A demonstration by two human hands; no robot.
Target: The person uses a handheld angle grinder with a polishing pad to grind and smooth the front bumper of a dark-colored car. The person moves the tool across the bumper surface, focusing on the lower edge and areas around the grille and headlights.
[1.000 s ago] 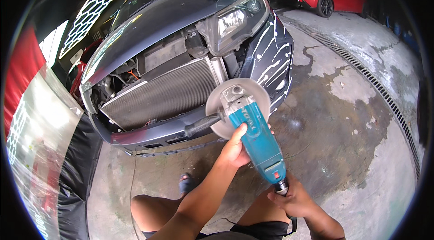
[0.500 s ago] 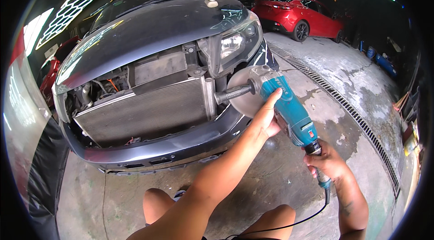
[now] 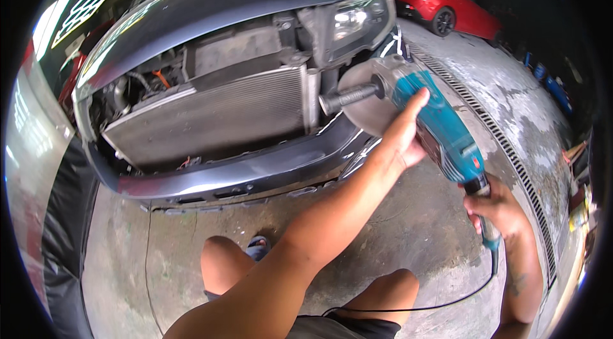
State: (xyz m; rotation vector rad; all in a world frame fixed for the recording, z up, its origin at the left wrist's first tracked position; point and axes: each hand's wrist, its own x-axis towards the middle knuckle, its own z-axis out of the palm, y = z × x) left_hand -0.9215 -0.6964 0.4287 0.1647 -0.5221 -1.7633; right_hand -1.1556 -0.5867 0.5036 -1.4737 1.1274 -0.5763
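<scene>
Beside the car's exposed radiator (image 3: 211, 115), a teal polisher (image 3: 440, 128) hangs level with the headlight (image 3: 351, 20), its round pad (image 3: 367, 99) just off the grey bumper (image 3: 255, 173). Left hand (image 3: 405, 135) presses the body, fingers wrapped over it; right hand (image 3: 495, 205) has its fingers closed around the rear grip, cord (image 3: 415, 307) trailing below.

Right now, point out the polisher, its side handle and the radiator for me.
polisher (image 3: 440, 125): head view, teal body.
side handle (image 3: 350, 96): head view, grey grip.
radiator (image 3: 211, 115): head view, middle of finned face.
</scene>
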